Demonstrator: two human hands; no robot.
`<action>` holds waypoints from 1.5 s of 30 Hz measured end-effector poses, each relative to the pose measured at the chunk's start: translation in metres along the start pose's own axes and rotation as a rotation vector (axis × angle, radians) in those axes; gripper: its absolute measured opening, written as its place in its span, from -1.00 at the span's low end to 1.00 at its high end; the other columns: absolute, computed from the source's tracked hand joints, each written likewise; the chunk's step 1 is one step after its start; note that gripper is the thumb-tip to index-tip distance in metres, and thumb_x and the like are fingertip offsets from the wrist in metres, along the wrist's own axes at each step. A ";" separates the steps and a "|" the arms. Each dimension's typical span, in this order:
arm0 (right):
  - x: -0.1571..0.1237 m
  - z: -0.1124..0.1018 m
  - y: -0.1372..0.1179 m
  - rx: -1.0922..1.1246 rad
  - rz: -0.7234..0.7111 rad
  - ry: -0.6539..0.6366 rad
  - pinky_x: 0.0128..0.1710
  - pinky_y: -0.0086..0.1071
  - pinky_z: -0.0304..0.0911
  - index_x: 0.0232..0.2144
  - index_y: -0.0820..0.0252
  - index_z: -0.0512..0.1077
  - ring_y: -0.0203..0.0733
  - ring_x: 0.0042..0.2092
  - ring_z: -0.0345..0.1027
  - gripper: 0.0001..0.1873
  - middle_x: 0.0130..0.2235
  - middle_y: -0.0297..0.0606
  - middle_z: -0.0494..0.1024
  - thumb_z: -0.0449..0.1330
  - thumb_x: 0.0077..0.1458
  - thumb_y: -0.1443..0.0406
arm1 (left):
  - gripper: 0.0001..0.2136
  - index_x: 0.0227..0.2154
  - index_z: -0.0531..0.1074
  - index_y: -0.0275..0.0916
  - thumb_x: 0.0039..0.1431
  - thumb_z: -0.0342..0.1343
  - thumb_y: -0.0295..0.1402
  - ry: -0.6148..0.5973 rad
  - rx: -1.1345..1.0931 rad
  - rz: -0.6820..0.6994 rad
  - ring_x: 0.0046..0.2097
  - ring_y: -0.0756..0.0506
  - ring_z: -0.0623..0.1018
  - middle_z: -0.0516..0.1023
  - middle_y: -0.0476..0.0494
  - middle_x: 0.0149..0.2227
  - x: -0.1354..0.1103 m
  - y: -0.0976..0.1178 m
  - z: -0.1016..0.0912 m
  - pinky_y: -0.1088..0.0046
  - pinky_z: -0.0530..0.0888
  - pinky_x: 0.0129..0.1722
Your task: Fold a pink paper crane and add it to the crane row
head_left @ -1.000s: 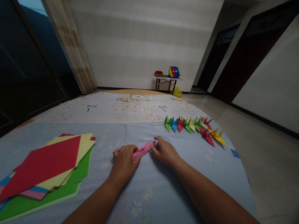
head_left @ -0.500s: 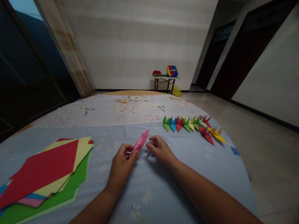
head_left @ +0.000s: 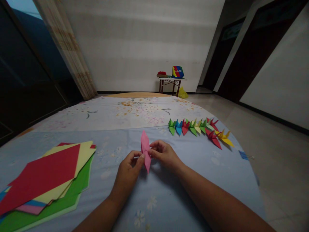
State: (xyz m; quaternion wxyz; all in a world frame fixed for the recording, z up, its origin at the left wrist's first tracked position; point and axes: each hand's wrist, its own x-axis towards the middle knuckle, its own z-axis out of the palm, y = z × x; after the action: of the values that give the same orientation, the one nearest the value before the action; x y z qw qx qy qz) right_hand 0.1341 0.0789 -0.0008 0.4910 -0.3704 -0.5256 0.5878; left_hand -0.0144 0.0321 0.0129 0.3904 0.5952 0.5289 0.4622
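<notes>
A folded pink paper piece (head_left: pixel 145 150), long and pointed at both ends, stands upright above the light blue cloth (head_left: pixel 183 180). My left hand (head_left: pixel 127 170) pinches its left edge and my right hand (head_left: pixel 164 154) pinches its right edge, both closed on it. A row of several finished paper cranes (head_left: pixel 198 129) in green, blue, red and yellow lies to the right of my hands. A stack of coloured paper sheets (head_left: pixel 45 177), red on top, lies at the left.
A floral white cloth (head_left: pixel 125 112) covers the far half of the surface. A small table (head_left: pixel 171 84) with a colourful box stands by the back wall. A curtain (head_left: pixel 70 54) hangs at the left. Bare floor (head_left: pixel 272 141) lies to the right.
The pink piece was lying pressed flat on the cloth; my hands have lifted it and turned it upright, and both now pinch it at the middle.
</notes>
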 end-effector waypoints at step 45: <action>-0.020 0.016 -0.013 -0.601 -0.306 0.049 -0.41 -0.48 0.20 -0.44 0.21 0.39 -0.35 -0.45 0.27 -0.95 -0.47 -0.36 0.44 0.15 -0.02 0.33 | -0.87 -0.52 0.38 -0.18 0.08 0.05 -0.29 0.245 0.371 0.342 -0.10 -0.12 0.45 0.47 -0.13 -0.18 -0.001 -0.004 0.000 0.29 0.35 -0.05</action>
State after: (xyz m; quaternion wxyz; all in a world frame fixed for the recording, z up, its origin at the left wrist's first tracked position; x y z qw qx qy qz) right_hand 0.1258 0.0554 0.0128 0.4549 -0.4292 -0.7130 0.3170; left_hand -0.0158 0.0315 0.0088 0.1240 0.6768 0.5396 0.4853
